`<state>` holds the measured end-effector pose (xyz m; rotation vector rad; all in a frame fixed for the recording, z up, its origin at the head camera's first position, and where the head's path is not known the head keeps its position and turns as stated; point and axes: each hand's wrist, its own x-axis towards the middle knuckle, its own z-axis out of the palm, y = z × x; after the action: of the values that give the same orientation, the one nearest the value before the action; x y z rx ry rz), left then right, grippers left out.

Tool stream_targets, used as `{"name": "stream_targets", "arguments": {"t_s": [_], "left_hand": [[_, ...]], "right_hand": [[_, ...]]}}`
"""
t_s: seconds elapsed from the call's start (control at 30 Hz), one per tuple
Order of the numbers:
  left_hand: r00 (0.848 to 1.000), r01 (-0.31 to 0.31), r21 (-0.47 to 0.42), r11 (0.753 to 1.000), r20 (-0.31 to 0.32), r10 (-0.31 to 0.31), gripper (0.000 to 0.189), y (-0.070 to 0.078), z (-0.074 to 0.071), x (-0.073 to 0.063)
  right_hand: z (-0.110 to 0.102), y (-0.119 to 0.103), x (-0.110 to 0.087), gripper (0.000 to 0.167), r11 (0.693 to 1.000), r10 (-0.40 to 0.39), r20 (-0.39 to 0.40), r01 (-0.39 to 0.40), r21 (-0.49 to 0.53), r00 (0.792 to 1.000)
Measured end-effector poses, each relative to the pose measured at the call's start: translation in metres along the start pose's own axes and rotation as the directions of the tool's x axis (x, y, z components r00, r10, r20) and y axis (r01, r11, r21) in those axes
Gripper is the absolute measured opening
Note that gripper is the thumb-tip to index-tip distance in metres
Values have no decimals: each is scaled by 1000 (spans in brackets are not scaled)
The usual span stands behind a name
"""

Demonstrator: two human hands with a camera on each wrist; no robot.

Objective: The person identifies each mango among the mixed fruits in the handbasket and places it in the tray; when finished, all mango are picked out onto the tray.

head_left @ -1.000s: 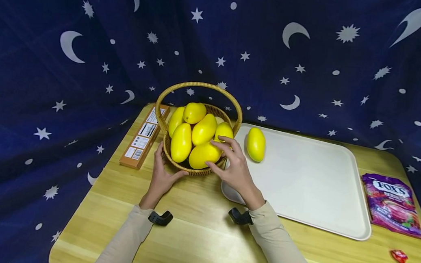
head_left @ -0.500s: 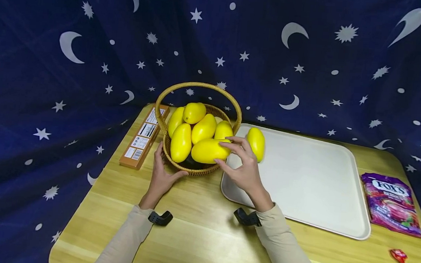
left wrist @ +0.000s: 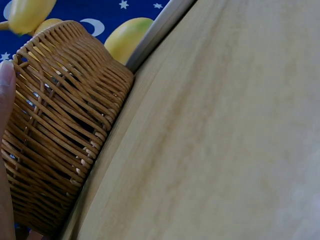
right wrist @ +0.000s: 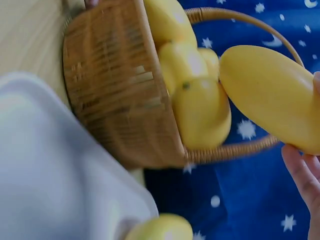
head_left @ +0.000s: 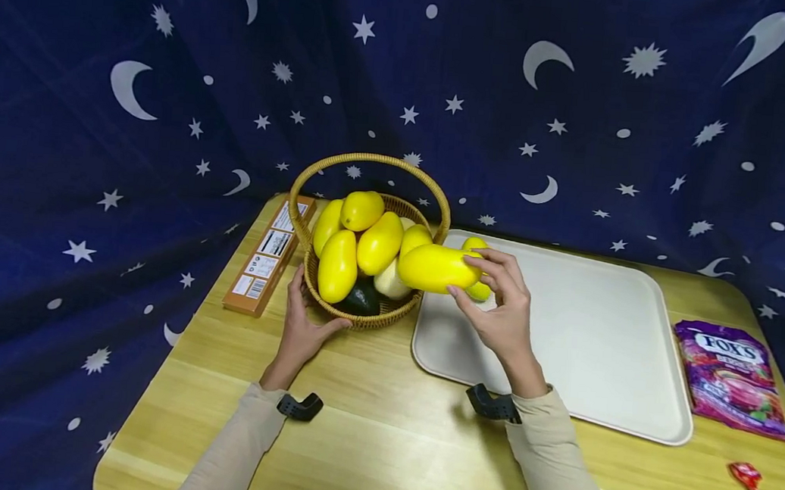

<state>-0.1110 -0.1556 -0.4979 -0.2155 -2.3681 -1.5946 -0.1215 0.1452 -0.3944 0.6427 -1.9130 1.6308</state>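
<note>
As your left hand (head_left: pixel 300 328) gripped the basket (head_left: pixel 376 321), your right hand (head_left: pixel 506 310) pinched a mango (head_left: pixel 437 269), half-hiding another mango (head_left: pixel 476 243) beside the basket.

Left sleeve (head_left: pixel 235 443) and right sleeve (head_left: pixel 555 461): long, plain light beige, creased near the cuffs. Black left unit (head_left: pixel 300 406) and right unit (head_left: pixel 491 403) at the wrists: matching, bent bracket shape, fine detail too small. Fingers (right wrist: pixel 300 172) bare.

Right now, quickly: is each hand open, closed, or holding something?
Left hand: holding the wicker basket at its side.
Right hand: holding a yellow fruit between thumb and fingers.
</note>
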Motion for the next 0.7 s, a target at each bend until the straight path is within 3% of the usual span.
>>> {"name": "stream_targets", "arguments": {"t_s": [0.33, 0.57, 0.7], "left_hand": [[1000, 17, -10, 1000, -2, -17, 120, 0, 1, 0], [1000, 7, -15, 1000, -25, -7, 126, -27, 5, 2], [999, -23, -23, 999, -32, 22, 126, -34, 5, 2]], "right_hand": [[-39, 16, -10, 43, 987, 128, -145, -141, -82, 981], [-49, 23, -14, 42, 971, 164, -176, -190, -143, 971], [-56, 30, -16, 42, 956, 186, -211, -226, -189, 960]]}}
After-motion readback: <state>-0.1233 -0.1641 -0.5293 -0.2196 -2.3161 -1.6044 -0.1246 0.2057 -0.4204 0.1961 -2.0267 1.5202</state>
